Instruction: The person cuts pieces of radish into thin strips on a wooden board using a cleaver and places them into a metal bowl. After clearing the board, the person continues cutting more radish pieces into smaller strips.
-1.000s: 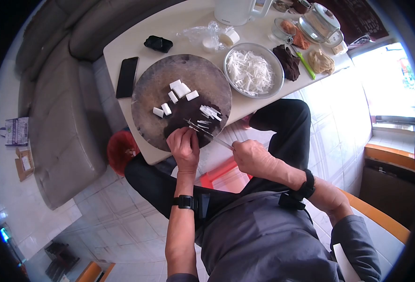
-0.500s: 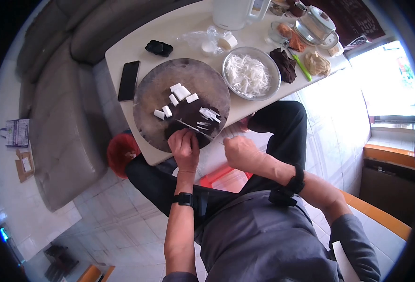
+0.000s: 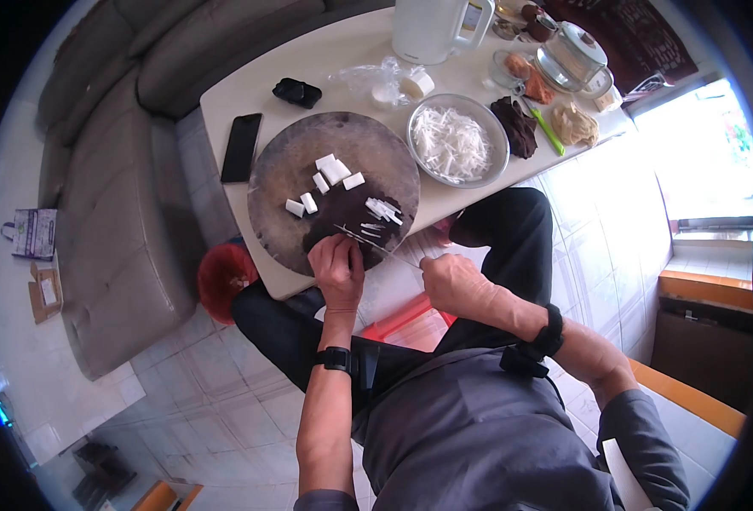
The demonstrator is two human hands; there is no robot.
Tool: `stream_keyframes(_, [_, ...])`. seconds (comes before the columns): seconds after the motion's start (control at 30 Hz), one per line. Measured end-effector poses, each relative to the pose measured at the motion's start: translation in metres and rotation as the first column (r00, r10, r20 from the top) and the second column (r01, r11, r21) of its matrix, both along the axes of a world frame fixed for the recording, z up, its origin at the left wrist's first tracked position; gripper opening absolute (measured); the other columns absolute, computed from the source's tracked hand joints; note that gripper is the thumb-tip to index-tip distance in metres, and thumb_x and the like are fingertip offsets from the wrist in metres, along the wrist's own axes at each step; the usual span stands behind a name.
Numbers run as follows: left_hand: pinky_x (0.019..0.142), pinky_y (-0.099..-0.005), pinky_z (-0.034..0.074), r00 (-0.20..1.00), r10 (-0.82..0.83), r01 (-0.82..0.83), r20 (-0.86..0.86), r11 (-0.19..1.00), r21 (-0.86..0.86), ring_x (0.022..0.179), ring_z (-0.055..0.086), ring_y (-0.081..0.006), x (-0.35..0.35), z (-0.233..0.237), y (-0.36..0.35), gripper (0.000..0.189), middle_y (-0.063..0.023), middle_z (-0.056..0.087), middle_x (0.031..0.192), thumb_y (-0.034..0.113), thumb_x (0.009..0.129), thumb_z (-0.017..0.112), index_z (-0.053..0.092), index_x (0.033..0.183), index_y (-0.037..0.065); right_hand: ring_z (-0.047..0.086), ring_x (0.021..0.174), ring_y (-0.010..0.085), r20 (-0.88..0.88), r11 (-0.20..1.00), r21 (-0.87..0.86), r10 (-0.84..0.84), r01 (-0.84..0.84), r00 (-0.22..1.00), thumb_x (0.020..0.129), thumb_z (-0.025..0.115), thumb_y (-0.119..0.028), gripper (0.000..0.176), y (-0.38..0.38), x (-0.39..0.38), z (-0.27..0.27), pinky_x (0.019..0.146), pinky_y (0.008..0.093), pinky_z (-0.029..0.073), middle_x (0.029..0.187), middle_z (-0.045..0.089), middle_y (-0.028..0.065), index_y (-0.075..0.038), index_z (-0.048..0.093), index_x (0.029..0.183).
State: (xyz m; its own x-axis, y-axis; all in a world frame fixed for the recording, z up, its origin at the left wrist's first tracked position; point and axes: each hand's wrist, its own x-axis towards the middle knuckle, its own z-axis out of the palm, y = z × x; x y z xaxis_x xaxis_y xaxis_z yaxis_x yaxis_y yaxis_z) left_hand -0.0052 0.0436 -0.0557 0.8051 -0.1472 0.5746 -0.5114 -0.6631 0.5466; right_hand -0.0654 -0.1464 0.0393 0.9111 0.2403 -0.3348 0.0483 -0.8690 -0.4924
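A round wooden chopping board (image 3: 287, 153) with a dark wet patch lies at the table's front. Fingers bunched, my left hand (image 3: 337, 268) rests on its near edge; whatever the fingertips press is hidden. My right hand (image 3: 457, 285) is closed round the handle of a knife (image 3: 391, 255), just off the board's front right. The blade, seen nearly edge-on, reaches over the board to beside my left fingertips. White radish-like blocks (image 3: 332, 169) sit mid-board, and cut white strips (image 3: 383, 210) lie to the right. Beside the board, a metal bowl (image 3: 503, 162) holds white shreds (image 3: 451, 140).
A phone (image 3: 241, 148) and a black case (image 3: 297, 92) lie left of the board. Behind are a plastic bag (image 3: 375, 78), a white jug (image 3: 428, 32) and a glass pot (image 3: 569, 60). Right of the bowl are a dark cloth-like bundle (image 3: 515, 128) and a green-handled tool (image 3: 548, 132).
My right hand has drawn slightly right, pulling the knife with it. My left hand keeps its place on the board. The whole view has shifted a little.
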Motion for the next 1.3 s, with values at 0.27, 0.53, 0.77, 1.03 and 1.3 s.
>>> stream_keyframes(0.27, [0.082, -0.0392, 0.041, 1.0, 0.016, -0.016, 0.003, 1.0, 0.001, 0.091, 0.056, -0.0286, -0.001, -0.002, 0.0, 0.014, -0.0095, 0.06, 0.091, 0.002, 0.071, 0.065, 0.062, 0.085, 0.002, 0.061, 0.065, 0.0413, 0.004, 0.998, -0.06, 0.027, -0.027, 1.0, 0.071, 0.054, -0.004, 0.011, 0.005, -0.001, 0.001, 0.06, 0.0477, 0.048, 0.066, 0.059, 0.0239, 0.003, 0.054, 0.078])
stream_keyframes(0.53, [0.081, -0.0397, 0.041, 1.0, 0.021, -0.021, -0.007, 1.0, 0.02, 0.09, 0.055, -0.0296, 0.0, 0.0, -0.001, 0.015, -0.0107, 0.06, 0.091, 0.002, 0.069, 0.064, 0.062, 0.085, 0.001, 0.063, 0.068, 0.0397, 0.011, 0.991, -0.129, 0.03, -0.029, 0.999, 0.07, 0.054, -0.002, 0.019, 0.016, -0.003, 0.008, 0.059, 0.0457, 0.051, 0.071, 0.062, 0.0237, 0.007, 0.057, 0.086])
stream_keyframes(0.77, [0.079, -0.0408, 0.042, 1.0, 0.009, -0.009, -0.024, 1.0, 0.015, 0.087, 0.056, -0.0315, 0.0, -0.002, 0.002, 0.015, -0.012, 0.06, 0.09, 0.001, 0.069, 0.063, 0.062, 0.085, 0.001, 0.064, 0.073, 0.0385, 0.072, 0.997, -0.073, 0.031, -0.026, 0.997, 0.066, 0.055, -0.002, 0.015, 0.025, 0.008, 0.0, 0.065, 0.0447, 0.051, 0.075, 0.062, 0.0235, 0.005, 0.059, 0.079])
stream_keyframes(1.03, [0.079, -0.0315, 0.048, 0.916, 0.068, -0.227, -0.396, 0.901, -0.37, 0.09, 0.062, -0.0198, 0.001, 0.023, -0.001, 0.013, -0.0104, 0.066, 0.096, 0.005, 0.081, 0.061, 0.066, 0.092, 0.001, 0.062, 0.077, 0.041, 0.035, 0.994, 0.096, -0.053, 0.049, 0.998, 0.07, 0.055, -0.008, 0.014, -0.015, 0.008, -0.021, 0.071, 0.0468, 0.05, 0.078, 0.062, 0.0251, 0.004, 0.06, 0.072])
stream_keyframes(1.3, [0.088, -0.0349, 0.048, 0.73, -0.283, -0.62, -0.623, 0.11, -0.777, 0.099, 0.059, -0.0221, -0.02, 0.053, 0.0, 0.031, -0.0136, 0.061, 0.106, 0.018, 0.09, 0.057, 0.055, 0.115, 0.0, 0.049, 0.041, 0.0136, -0.628, 0.417, 0.691, -0.058, 0.59, 0.776, 0.081, 0.056, -0.007, 0.017, -0.026, 0.027, 0.013, 0.039, 0.0299, 0.045, 0.058, 0.056, 0.01, 0.004, 0.056, 0.068])
